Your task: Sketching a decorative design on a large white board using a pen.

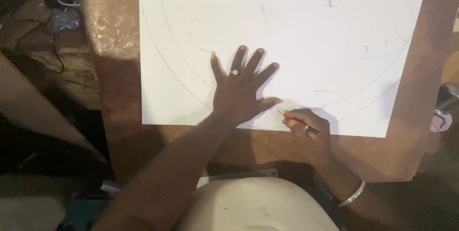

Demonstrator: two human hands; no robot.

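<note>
Drawing on a large white sheet of paper (201,44) laid on a brown wooden table (119,130). The left hand (241,90) lies flat, palm down and fingers fully spread, holding nothing but the sheet itself; a ring (234,72) sits on one finger, and the fingertips point toward 12 o'clock. At about 4 o'clock from it, just beside the thumb, the right hand (306,128) is curled closed around a red pencil (299,121), whose tip touches the paper near the sheet's lower edge and whose shaft slants toward 4 o'clock. A bracelet (352,194) circles the right wrist. Faint curved pencil lines (334,94) already arc across the sheet. Good practice here would be steady downward pressure from the flat hand so the paper cannot creep, and light, short strokes led from the wrist, kept clear of the holding thumb.
</note>
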